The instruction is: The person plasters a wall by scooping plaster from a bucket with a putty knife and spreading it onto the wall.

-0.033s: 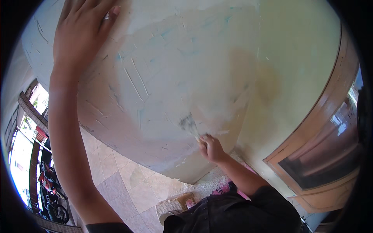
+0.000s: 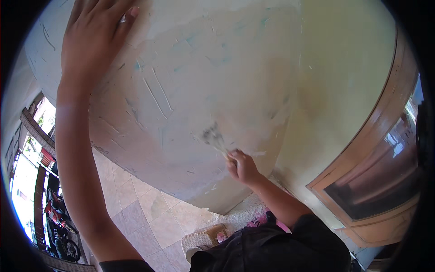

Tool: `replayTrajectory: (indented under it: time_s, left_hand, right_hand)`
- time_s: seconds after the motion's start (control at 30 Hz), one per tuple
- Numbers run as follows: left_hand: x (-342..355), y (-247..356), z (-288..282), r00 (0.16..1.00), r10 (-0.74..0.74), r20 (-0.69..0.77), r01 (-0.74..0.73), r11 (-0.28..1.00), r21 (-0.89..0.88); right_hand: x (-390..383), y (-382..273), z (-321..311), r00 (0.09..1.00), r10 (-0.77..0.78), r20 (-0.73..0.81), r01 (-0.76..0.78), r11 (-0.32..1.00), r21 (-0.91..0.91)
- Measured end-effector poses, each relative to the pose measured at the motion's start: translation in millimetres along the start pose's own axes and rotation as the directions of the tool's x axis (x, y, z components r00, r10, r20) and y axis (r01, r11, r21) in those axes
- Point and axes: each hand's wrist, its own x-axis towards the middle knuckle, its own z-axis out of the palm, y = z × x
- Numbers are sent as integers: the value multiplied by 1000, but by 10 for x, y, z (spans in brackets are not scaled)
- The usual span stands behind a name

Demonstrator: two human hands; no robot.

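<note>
From the head camera: the left hand (image 2: 97, 41) lies open against a patchy, streaked wall (image 2: 244, 81), fingertips out of frame. Lower down, the right hand (image 2: 243, 167) grips the handle of a putty knife (image 2: 212, 136), its blurred blade at the wall's surface.

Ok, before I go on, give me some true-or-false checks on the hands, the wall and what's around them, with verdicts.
1. The right hand holds a handled tool. True.
2. Both hands grip it. False: the left hand is apart from it, up by the wall at upper left.
3. That surface is one even colour. False: it is patchy, with bluish marks.
4. Floor tiles show below it. True.
5. Nothing with wheels is in view. False: a motorcycle shows at left.
</note>
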Motion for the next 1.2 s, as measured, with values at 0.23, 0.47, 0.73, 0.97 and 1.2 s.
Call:
replayTrajectory:
  time_s: [0.23,0.47,0.73,0.97,1.2]
  left_hand:
    - [14,-24,6,1000,-12,23,10,996,89]
    - [7,137,-94,994,-92,52,90,995,45]
    - [37,-307,249,998,61,-16,-55,968,246]
    - [39,-285,359,978,181,-106,-141,942,305]
    - [73,-337,409,976,178,-128,-134,946,294]
  right_hand:
    - [-312,168,443,978,143,154,-131,988,-87]
    - [-795,620,255,986,-109,-125,104,993,-48]
    - [-16,643,129,980,122,-160,-142,982,-121]
    - [-1617,1339,55,957,250,-144,-263,962,-73]
    - [-882,1365,-607,919,161,-361,-225,964,-142]
